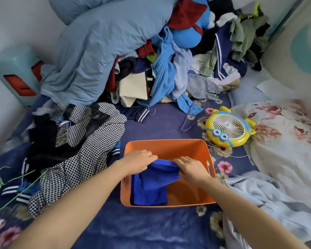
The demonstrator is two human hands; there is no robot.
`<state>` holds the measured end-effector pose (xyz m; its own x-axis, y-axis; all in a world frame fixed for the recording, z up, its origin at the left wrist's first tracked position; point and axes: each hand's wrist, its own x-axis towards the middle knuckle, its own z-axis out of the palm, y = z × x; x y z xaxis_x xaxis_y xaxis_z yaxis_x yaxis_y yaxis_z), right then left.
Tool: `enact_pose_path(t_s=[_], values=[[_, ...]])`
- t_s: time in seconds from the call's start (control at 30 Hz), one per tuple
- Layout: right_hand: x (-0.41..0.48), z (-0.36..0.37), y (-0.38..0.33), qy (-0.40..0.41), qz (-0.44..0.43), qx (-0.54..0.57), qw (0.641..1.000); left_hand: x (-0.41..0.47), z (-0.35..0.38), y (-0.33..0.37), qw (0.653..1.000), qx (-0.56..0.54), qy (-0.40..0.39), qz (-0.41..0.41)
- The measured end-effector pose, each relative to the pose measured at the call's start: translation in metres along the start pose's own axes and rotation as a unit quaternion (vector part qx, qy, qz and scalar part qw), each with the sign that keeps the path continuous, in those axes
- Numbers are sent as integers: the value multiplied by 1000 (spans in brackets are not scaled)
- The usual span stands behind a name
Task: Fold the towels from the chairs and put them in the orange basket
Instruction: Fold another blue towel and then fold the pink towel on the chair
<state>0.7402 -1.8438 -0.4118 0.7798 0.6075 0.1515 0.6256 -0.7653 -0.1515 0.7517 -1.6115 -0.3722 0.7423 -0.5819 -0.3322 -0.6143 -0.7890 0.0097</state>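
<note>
An orange basket (187, 148) sits on the bed in front of me. A folded royal-blue towel (151, 189) lies inside it, filling the left half. My left hand (137, 160) grips the towel's upper left edge over the basket. At the upper right edge my right hand (192, 168) holds the cloth with curled fingers. Both hands are inside the basket's rim, about a hand's width apart.
A houndstooth garment (83, 151) lies left of the basket. A big heap of clothes (169, 69) and a blue duvet (97, 47) fill the back. A yellow fan (228, 127) sits right of the basket, a pale sheet (258, 198) lower right, a teal stool (16, 72) far left.
</note>
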Motion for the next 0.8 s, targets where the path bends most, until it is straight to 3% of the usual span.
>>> enact_pose_path(t_s=[0.2,0.3,0.43,0.6,0.7,0.8], values=[[23,42,20,3,75,47,996,34,24,-26,999,-9,30,-16],[25,67,13,2,79,51,996,37,50,-28,998,38,45,-9],[30,118,5,-88,73,54,992,47,101,-19,997,47,17,-61],[23,168,-12,-299,-4,27,954,45,157,12,982,-6,-179,-62],[13,190,-21,-301,-86,-21,949,39,178,27,969,-28,-238,-62],[12,194,-25,-326,-106,-14,939,40,190,28,964,-16,-257,-69]])
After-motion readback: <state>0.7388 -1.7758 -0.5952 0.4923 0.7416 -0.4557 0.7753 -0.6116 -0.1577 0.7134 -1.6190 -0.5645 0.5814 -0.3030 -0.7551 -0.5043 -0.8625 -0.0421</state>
